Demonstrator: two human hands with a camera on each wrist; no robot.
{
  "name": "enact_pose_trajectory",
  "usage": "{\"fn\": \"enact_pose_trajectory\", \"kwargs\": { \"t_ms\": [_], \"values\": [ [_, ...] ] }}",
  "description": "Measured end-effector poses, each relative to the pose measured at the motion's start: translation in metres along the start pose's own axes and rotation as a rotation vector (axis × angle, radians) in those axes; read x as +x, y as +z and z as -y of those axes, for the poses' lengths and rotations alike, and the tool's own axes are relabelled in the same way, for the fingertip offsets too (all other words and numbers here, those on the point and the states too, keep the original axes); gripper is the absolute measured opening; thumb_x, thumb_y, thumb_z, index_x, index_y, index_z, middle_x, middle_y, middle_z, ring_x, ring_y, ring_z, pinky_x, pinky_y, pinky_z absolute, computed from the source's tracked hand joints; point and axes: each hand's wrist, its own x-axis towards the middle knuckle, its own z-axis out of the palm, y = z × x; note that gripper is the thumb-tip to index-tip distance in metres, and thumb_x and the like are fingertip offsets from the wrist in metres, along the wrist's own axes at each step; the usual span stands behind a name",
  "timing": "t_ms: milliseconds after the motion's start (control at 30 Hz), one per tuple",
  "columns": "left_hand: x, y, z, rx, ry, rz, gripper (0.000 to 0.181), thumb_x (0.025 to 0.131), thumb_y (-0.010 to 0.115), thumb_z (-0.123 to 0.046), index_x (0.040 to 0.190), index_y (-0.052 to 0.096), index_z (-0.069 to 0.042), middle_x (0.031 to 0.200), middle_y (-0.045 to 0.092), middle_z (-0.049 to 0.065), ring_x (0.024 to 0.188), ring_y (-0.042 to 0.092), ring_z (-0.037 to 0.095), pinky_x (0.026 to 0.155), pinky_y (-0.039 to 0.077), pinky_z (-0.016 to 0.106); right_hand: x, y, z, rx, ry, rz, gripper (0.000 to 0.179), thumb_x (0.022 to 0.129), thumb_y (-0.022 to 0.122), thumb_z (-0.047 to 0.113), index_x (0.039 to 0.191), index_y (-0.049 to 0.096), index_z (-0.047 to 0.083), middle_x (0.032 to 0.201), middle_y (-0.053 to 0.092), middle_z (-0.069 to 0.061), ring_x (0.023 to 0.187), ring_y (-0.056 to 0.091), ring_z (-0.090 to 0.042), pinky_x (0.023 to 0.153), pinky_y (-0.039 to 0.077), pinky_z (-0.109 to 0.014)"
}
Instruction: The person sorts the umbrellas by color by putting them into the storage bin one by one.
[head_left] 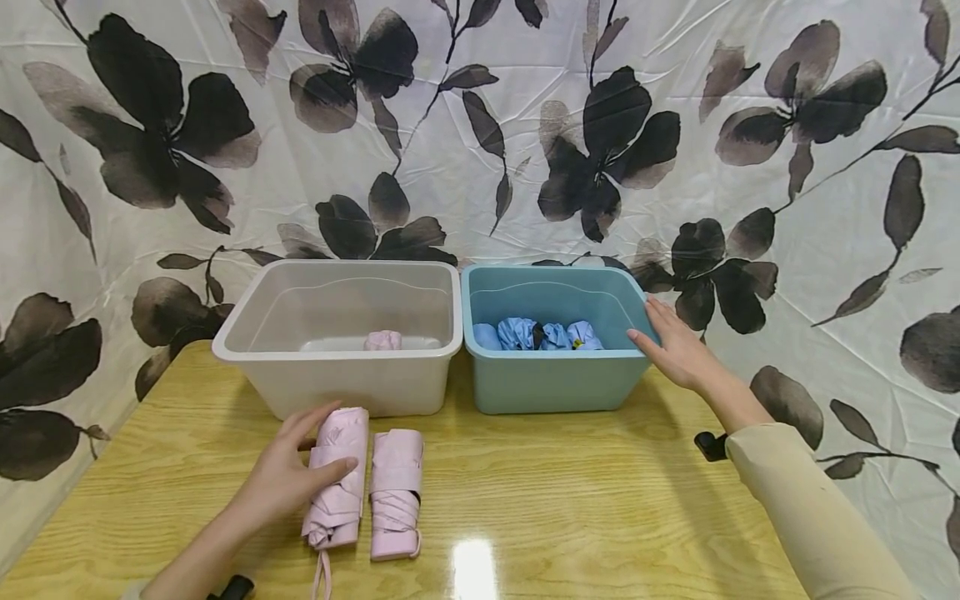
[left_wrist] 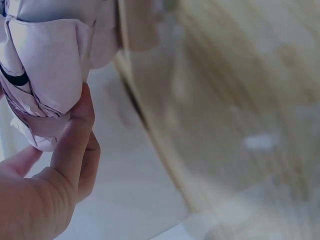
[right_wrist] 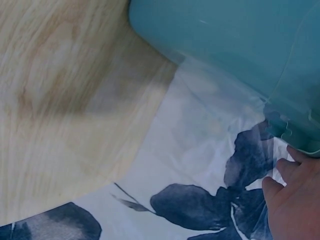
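Note:
My left hand (head_left: 288,467) grips a folded pink umbrella (head_left: 341,475) lying on the table, its thumb across the top and its fingers along the far left side. Close up in the left wrist view, thumb and fingers close around the wrapped pink fabric (left_wrist: 47,60). A second folded pink umbrella (head_left: 396,492) lies just right of the first. My right hand (head_left: 682,346) rests on the right rim of the blue bin (head_left: 555,383), fingers extended. Several blue folded umbrellas (head_left: 517,333) lie inside that bin.
Left of the blue bin stands a beige bin (head_left: 352,383) with a pink bundle (head_left: 383,340) inside, partly hidden by its front rim. Both stand at the back of the wooden table (head_left: 570,500), against a flower-printed cloth (head_left: 480,133).

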Motion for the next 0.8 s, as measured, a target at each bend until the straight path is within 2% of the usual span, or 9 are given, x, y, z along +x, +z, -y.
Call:
{"fn": "enact_pose_trajectory", "kwargs": {
  "t_ms": [133,300,433,600,800],
  "values": [
    [0.000,-0.007,-0.010,0.000,0.029,-0.033,0.084,0.086,0.087,-0.022,0.157,0.045,-0.008,0.149,0.043,0.024,0.120,0.059,0.054,0.083,0.060,0.041,0.000,0.001,0.001,0.005,0.003,-0.005,0.086,0.109,0.038,0.056,0.164,0.010,-0.005,0.172,0.006,-0.026,0.158,0.003,-0.047,0.125,0.009,-0.068],
    [0.003,-0.016,-0.022,-0.006,0.088,-0.091,0.082,0.085,0.087,-0.018,0.156,0.046,-0.008,0.147,0.045,0.023,0.116,0.061,0.051,0.079,0.058,0.030,-0.001,0.001,0.000,0.011,-0.001,-0.006,0.085,0.110,0.038,0.055,0.164,0.010,-0.006,0.172,0.005,-0.025,0.158,0.002,-0.047,0.125,0.009,-0.068],
    [0.008,-0.025,-0.033,-0.057,0.129,-0.118,0.082,0.086,0.086,-0.011,0.157,0.044,-0.006,0.149,0.043,0.025,0.116,0.059,0.056,0.073,0.058,0.022,-0.002,0.001,-0.001,0.013,-0.001,-0.008,0.085,0.110,0.038,0.053,0.164,0.010,-0.005,0.172,0.006,-0.025,0.158,0.002,-0.046,0.125,0.009,-0.067],
    [0.016,-0.036,-0.045,-0.117,0.133,-0.133,0.083,0.087,0.084,-0.006,0.159,0.042,-0.006,0.152,0.040,0.026,0.118,0.057,0.059,0.068,0.059,0.020,-0.001,0.001,-0.001,0.023,-0.010,-0.013,0.084,0.110,0.039,0.052,0.164,0.011,-0.006,0.171,0.007,-0.027,0.158,0.003,-0.047,0.125,0.010,-0.068],
    [0.019,-0.045,-0.055,-0.139,0.130,-0.119,0.083,0.088,0.083,-0.006,0.160,0.041,-0.010,0.153,0.040,0.022,0.122,0.056,0.054,0.069,0.060,0.020,-0.002,0.001,0.002,0.022,-0.009,-0.014,0.083,0.110,0.041,0.050,0.164,0.011,-0.006,0.172,0.007,-0.027,0.158,0.003,-0.047,0.125,0.011,-0.068]
  ]
}}
